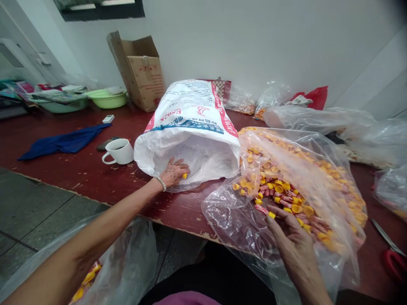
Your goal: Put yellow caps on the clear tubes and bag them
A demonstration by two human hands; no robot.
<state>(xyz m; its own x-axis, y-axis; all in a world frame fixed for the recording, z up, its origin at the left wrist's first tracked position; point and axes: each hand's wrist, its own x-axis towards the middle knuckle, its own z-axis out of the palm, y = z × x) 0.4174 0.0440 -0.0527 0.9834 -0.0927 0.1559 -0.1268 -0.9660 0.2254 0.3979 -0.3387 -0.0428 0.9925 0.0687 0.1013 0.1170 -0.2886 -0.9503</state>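
A white woven sack (193,106) with red and blue print lies on the table, its mouth facing me. My left hand (174,173) is at that mouth, fingers curled over a small yellow piece (185,176). On the right, a clear plastic bag (229,207) lies open, full of small red-and-white pieces with yellow caps (295,207). My right hand (291,233) is at the bag's opening, thumb and fingers pinching one red-and-white piece (262,209) by its yellow cap.
A white mug (119,151), a blue cloth (66,142), a cardboard box (144,76) and basins (108,98) are on the red table (95,182) to the left. Scissors (392,254) lie far right. Another plastic bag (136,254) hangs below the front edge.
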